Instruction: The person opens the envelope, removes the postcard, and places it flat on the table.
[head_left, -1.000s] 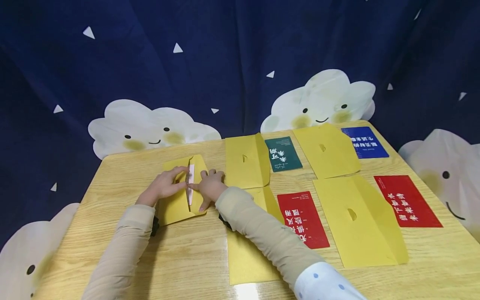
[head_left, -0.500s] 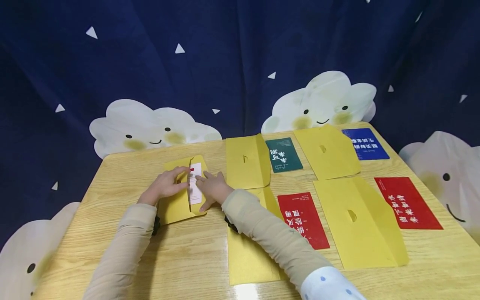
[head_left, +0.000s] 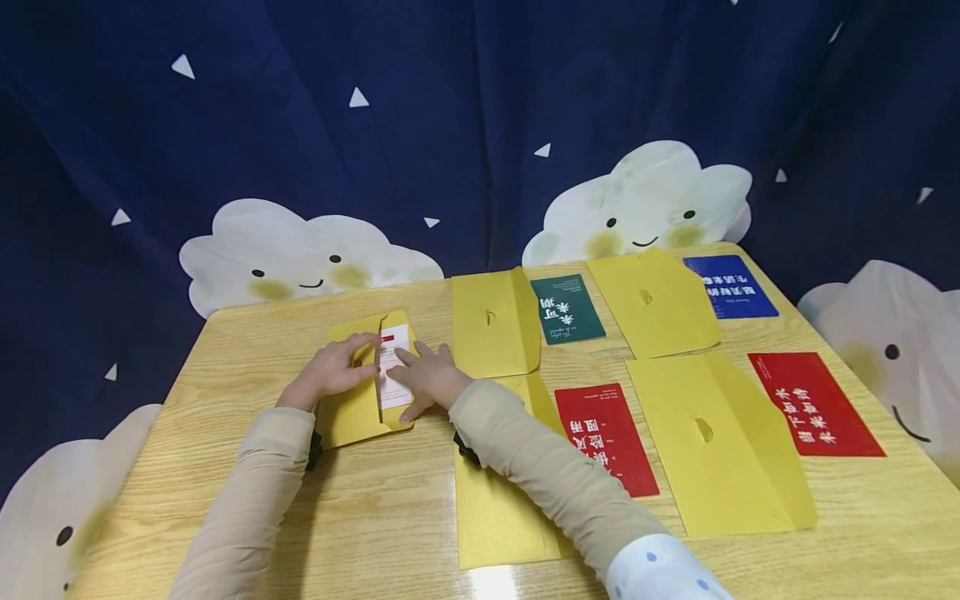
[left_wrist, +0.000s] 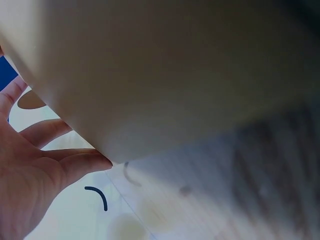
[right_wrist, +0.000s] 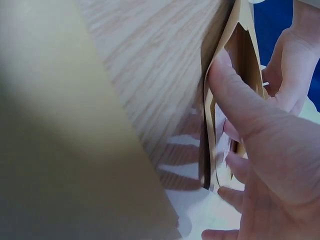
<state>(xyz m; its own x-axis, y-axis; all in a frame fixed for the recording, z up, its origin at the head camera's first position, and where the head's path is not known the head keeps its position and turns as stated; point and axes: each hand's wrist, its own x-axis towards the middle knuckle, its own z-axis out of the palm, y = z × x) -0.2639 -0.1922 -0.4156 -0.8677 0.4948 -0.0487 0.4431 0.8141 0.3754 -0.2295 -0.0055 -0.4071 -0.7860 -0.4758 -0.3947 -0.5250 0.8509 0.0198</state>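
A yellow envelope [head_left: 348,414] lies at the left of the table with its flap turned to the right. From its mouth a white printed card [head_left: 396,387] with a small red mark sticks out over the flap. My left hand [head_left: 330,372] holds the envelope at the mouth, thumb and index finger at its edge. In the left wrist view the envelope's panel [left_wrist: 150,75] hides some fingertips. My right hand [head_left: 431,379] lies over the flap with spread fingers, some fingertips touching the card. The right wrist view shows the right thumb [right_wrist: 235,95] along the flap's edge.
To the right lie several yellow envelopes, among them one at the back [head_left: 487,325] and a large one [head_left: 720,467]. Beside them are a green card [head_left: 566,308], a blue card [head_left: 731,286] and two red cards, one at the far right [head_left: 817,404]. A dark curtain [head_left: 420,125] hangs behind.
The white card has slid to the right out of the envelope, so more of it shows over the flap. My right hand has moved slightly right with it; the left hand has stayed put.
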